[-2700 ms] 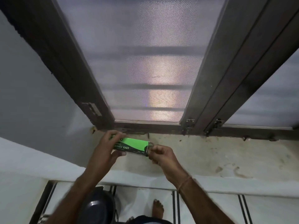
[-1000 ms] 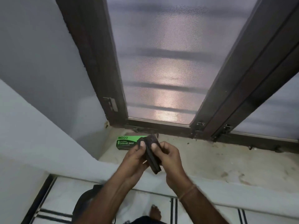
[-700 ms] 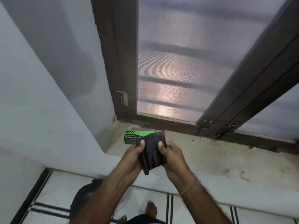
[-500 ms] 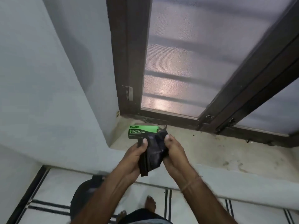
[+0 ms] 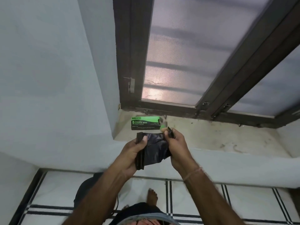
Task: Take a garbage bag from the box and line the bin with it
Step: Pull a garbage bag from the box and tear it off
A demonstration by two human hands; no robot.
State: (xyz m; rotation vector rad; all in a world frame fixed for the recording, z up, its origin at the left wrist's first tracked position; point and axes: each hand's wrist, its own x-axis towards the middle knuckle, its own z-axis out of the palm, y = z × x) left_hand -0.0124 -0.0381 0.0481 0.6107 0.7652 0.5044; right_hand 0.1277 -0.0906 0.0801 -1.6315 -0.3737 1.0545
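Observation:
A folded black garbage bag (image 5: 154, 150) is held between both hands above the sill's front edge. My left hand (image 5: 131, 153) grips its folded left side, thumb on top. My right hand (image 5: 177, 143) pinches a loose corner at the bag's upper right. The green and black garbage bag box (image 5: 145, 122) lies on the window sill (image 5: 211, 137) just beyond the hands, near the left corner. A dark round bin (image 5: 84, 190) stands on the floor below, mostly hidden by my left forearm.
A dark-framed window with frosted panes (image 5: 178, 62) rises behind the sill. A white wall (image 5: 48, 78) closes the left side. The floor is white tile with black stripes (image 5: 168, 197), and a bare foot (image 5: 151, 196) stands on it beside the bin.
The box went down on the sill and the folded bag came out into both hands. Since half a second ago the hands have spread apart, opening the bag's folds wider.

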